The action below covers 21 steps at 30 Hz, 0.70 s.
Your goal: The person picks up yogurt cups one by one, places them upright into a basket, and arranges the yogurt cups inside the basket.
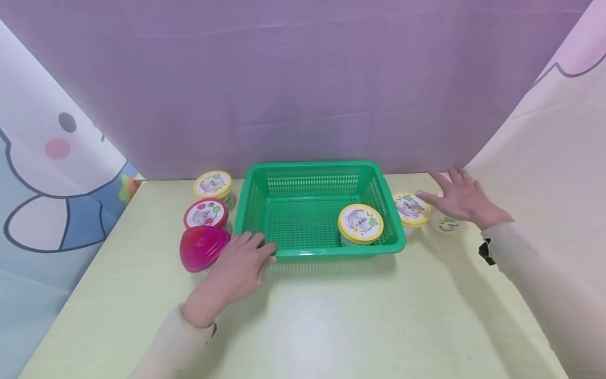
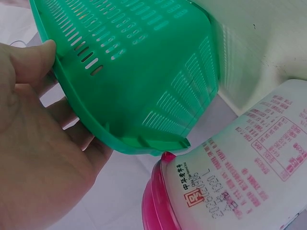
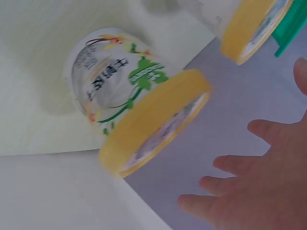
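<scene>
A green plastic basket [image 1: 312,251] stands on the table; my left hand [image 1: 241,266] grips its near left corner, thumb on one side of the rim and fingers on the other in the left wrist view. Inside the basket, at the near right, sits a tub with a yellow lid [image 1: 361,223]. My right hand [image 1: 466,199] is spread above another yellow-lidded tub [image 3: 139,100], which it partly hides in the head view, with fingers apart from it. Between that hand and the basket is one more yellow-lidded tub [image 1: 411,209].
Left of the basket stand a yellow-lidded tub [image 1: 213,187], a red-lidded tub [image 1: 205,215] and a tub with a domed magenta lid [image 1: 203,247], close to my left hand. A purple cloth wall [image 1: 303,84] rises behind the table [image 1: 303,321]; printed cloth [image 1: 52,221] hangs at the left.
</scene>
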Each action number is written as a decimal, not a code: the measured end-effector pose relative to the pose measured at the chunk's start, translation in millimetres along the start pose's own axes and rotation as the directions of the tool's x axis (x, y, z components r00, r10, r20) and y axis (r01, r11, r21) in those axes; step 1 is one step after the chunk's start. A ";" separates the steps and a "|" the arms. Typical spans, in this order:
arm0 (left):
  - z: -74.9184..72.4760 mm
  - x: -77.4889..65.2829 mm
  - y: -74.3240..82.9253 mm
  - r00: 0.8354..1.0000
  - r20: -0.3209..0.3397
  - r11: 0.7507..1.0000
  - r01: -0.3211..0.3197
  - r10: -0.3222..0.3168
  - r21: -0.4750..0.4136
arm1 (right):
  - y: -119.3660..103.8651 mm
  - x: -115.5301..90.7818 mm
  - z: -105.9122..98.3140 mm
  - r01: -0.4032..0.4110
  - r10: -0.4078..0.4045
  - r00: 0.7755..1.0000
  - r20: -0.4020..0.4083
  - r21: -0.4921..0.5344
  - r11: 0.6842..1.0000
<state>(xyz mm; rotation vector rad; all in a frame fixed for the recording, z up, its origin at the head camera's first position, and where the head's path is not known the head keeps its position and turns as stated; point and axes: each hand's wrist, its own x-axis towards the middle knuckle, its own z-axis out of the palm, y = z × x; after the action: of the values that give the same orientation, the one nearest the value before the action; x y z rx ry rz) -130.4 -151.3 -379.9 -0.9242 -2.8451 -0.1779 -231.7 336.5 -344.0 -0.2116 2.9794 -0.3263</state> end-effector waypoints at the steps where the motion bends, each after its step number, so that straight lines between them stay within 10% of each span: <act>1: -0.4 -0.1 0.1 1.000 0.001 1.000 0.000 0.000 0.000 | 1.7 0.3 0.3 -0.008 0.008 1.000 0.002 0.006 1.000; 21: 1.1 0.4 -0.7 1.000 -0.012 1.000 -0.007 0.007 -0.007 | 25.6 -2.9 3.1 -0.169 0.159 0.975 0.153 0.050 0.984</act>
<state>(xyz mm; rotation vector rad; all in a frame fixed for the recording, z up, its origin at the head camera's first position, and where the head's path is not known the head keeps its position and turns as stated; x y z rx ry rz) -131.3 -151.5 -380.9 -0.9315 -2.8320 -0.1913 -231.5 361.1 -352.4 0.0170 2.8112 -0.3662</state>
